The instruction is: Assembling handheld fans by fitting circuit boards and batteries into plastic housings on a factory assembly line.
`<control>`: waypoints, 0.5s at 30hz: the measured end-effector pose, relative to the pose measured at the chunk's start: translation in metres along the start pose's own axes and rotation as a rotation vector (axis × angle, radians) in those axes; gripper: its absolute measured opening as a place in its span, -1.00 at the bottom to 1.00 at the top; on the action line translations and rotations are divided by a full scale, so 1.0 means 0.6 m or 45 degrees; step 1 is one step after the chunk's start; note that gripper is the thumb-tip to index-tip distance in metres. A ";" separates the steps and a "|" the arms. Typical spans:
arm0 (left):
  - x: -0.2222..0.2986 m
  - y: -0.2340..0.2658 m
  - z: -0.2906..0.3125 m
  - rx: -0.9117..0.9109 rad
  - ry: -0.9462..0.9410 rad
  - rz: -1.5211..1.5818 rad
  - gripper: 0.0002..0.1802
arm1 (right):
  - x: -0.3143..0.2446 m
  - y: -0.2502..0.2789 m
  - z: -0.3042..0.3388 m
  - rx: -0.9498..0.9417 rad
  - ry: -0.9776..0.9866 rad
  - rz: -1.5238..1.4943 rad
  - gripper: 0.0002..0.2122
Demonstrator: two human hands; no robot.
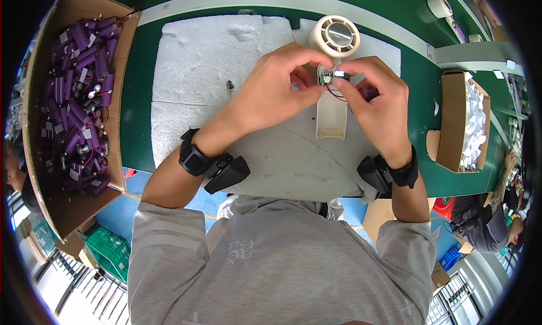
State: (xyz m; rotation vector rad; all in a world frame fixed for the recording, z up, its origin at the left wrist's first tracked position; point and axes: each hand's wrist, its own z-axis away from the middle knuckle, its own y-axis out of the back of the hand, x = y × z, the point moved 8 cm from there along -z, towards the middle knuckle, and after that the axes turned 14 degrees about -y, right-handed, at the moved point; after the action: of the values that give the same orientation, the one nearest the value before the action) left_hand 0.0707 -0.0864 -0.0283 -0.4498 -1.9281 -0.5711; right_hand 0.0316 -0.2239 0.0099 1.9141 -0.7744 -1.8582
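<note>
A cream handheld fan lies on the foam board, its round head (337, 36) at the far end and its open handle shell (331, 122) toward me. Above the shell, my left hand (282, 85) pinches a small green circuit board (326, 78) between thumb and forefinger. My right hand (377, 93) is closed, its thumb and forefinger pinching a small white connector (340, 74) close beside the board. A purple battery cell (368, 93) shows partly under the right fingers. Thin red and black wires (337, 96) loop below the board; where they end is hidden.
A cardboard box (127, 99) of purple battery cells with wires stands at the left. At the right is a smaller cardboard box (451, 122) of white pieces. The white foam board (197, 60) covers the green table (141, 139). Another fan (440, 7) lies far right; a person (485, 223) sits beyond.
</note>
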 end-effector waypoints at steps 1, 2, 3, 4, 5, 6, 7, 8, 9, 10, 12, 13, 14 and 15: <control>0.000 -0.001 0.000 -0.009 0.005 -0.007 -0.65 | 0.002 0.002 0.000 0.000 -0.002 -0.002 -0.81; 0.000 -0.003 0.000 -0.020 0.009 -0.011 -0.64 | 0.002 0.002 0.000 -0.010 0.020 0.039 -0.81; 0.001 -0.005 0.000 -0.030 0.013 -0.015 -0.63 | 0.001 0.002 0.001 -0.019 0.043 0.080 -0.81; 0.004 -0.005 -0.001 -0.033 0.015 -0.014 -0.63 | 0.001 0.001 0.002 -0.028 0.065 0.121 -0.81; 0.002 -0.007 0.000 -0.079 0.069 -0.028 -0.63 | 0.002 0.001 0.002 -0.027 0.062 0.120 -0.81; 0.000 -0.009 0.001 -0.125 0.124 -0.043 -0.62 | -0.001 0.002 0.003 -0.010 0.093 0.120 -0.81; -0.003 -0.012 0.003 -0.168 0.178 -0.059 -0.62 | -0.006 0.001 0.004 0.005 0.126 0.120 -0.81; -0.005 -0.013 0.003 -0.169 0.179 -0.059 -0.62 | -0.010 0.001 0.006 0.021 0.159 0.120 -0.81; -0.004 -0.012 0.002 -0.117 0.135 -0.050 -0.64 | -0.010 0.000 0.006 0.021 0.158 0.118 -0.81; -0.003 -0.011 0.001 -0.064 0.090 -0.041 -0.66 | -0.013 0.000 0.008 0.045 0.178 0.143 -0.81; 0.000 -0.008 0.000 -0.012 0.045 -0.031 -0.67 | -0.017 0.000 0.012 0.093 0.218 0.195 -0.82; 0.000 -0.009 0.000 -0.013 0.050 -0.031 -0.67 | -0.017 0.001 0.012 0.093 0.217 0.195 -0.82; 0.000 -0.009 0.000 -0.014 0.055 -0.031 -0.67 | -0.015 0.000 0.011 0.082 0.206 0.192 -0.81; -0.001 -0.009 0.000 -0.016 0.060 -0.031 -0.67 | -0.013 0.000 0.011 0.071 0.194 0.190 -0.81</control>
State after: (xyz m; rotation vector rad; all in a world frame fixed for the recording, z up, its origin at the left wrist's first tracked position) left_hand 0.0679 -0.0911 -0.0298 -0.4179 -1.8883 -0.6045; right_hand 0.0255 -0.2182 0.0156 1.9478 -0.9011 -1.5984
